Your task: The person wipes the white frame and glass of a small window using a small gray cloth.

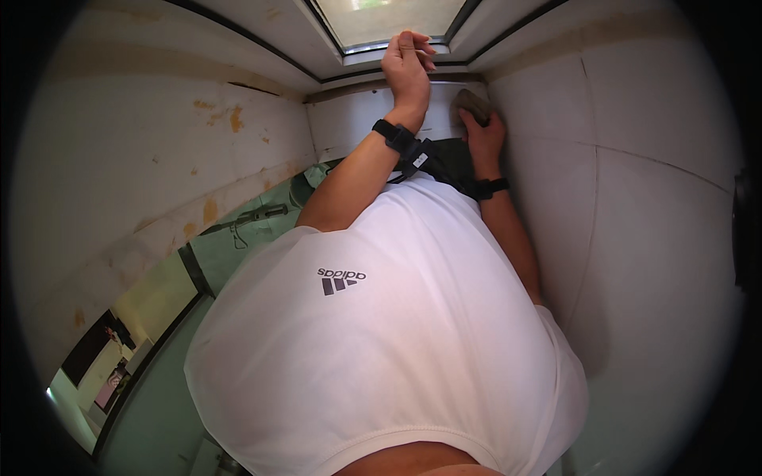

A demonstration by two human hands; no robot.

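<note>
My left hand (407,70) is raised in front of the lower edge of the window frame (397,49). Its fingers are loosely bent, with small gaps between them, and nothing shows in them. Lower and to the right, my right hand (487,141) grips a folded brownish-grey cloth or pad (474,103), whose exact kind I cannot make out. That hand is close to the corner where the white ledge face (345,123) meets the right-hand tiled wall (548,166). Black straps circle both wrists.
Pale tiles on the left wall (159,151) carry orange-brown stains. A mirror (151,349) or glass panel runs along the lower left, with a dark metal fitting (262,213) above it. A white shirt (381,317) covers much of the middle.
</note>
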